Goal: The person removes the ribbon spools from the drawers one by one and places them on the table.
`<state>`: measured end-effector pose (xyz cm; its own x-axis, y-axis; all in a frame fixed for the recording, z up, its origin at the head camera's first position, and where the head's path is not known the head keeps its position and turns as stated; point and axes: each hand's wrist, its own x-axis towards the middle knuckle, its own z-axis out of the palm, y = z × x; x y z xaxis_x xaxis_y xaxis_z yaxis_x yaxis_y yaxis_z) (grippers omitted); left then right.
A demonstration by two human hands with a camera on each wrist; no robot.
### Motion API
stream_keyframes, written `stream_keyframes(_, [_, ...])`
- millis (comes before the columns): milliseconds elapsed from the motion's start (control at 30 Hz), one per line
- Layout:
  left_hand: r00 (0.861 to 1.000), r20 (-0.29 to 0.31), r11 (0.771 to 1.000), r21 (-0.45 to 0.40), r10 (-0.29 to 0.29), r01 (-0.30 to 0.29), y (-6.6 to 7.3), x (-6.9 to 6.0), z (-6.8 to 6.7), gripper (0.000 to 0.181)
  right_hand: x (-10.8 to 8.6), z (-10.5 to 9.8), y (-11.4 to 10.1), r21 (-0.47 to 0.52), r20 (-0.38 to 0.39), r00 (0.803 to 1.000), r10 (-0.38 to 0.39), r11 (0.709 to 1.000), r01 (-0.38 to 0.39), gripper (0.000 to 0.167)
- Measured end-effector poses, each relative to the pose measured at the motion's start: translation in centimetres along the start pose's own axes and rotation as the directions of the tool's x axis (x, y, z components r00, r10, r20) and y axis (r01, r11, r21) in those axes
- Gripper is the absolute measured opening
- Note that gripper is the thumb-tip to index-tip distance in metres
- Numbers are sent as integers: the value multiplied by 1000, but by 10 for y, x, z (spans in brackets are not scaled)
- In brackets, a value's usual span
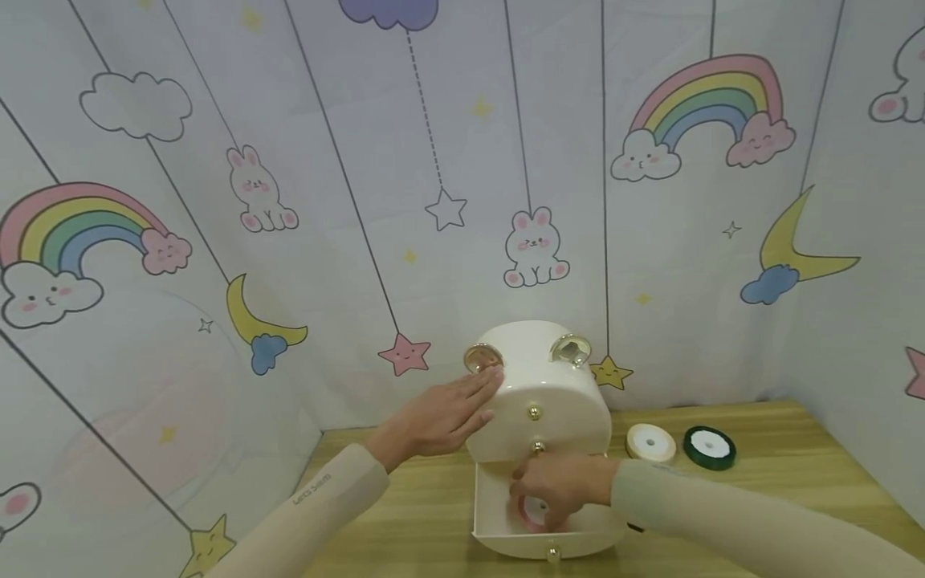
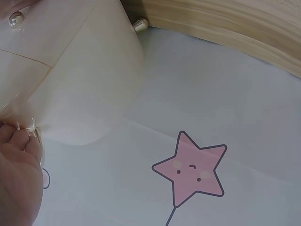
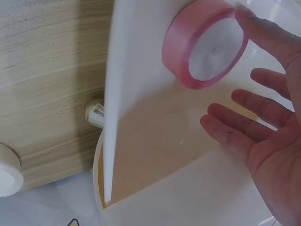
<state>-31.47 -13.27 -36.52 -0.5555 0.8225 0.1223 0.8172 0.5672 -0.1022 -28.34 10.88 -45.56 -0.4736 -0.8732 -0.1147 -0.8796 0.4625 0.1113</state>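
Observation:
A cream drawer box [image 1: 538, 357] with gold ear-like rings and small gold knobs stands on the table, its bottom drawer [image 1: 491, 502] pulled out. Inside that drawer is a roll of pink ribbon [image 3: 181, 44] with a white centre. My right hand [image 1: 560, 486] is down in the drawer beside the roll. Its fingers are spread, and the thumb tip is at the roll's rim in the right wrist view [image 3: 277, 117]. My left hand [image 1: 448, 413] rests with extended fingers on the box's upper left, by the left gold ring [image 1: 482, 356].
On the wooden table [image 1: 405, 506], right of the box, lie a cream ribbon roll [image 1: 650, 443] and a dark green ribbon roll [image 1: 710, 447]. A printed cloth backdrop [image 1: 347, 281] rises behind the table and at both sides.

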Motion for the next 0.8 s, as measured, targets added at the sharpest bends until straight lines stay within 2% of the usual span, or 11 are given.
stream_keyframes(167, [1000,3,1000,1,-15,15,0,0,2,66,3,5,2,19,20,1000,-6,1000,5,41])
stream_keyframes(367, [1000,5,1000,-1,-27,27,3,-1,0,67,5,8,6,21,19,999,-47,999,47,37])
stream_keyframes(800, [999,20,999,0,-40,40,4,-1,0,69,5,8,5,-61,42,998,-37,997,39,37])
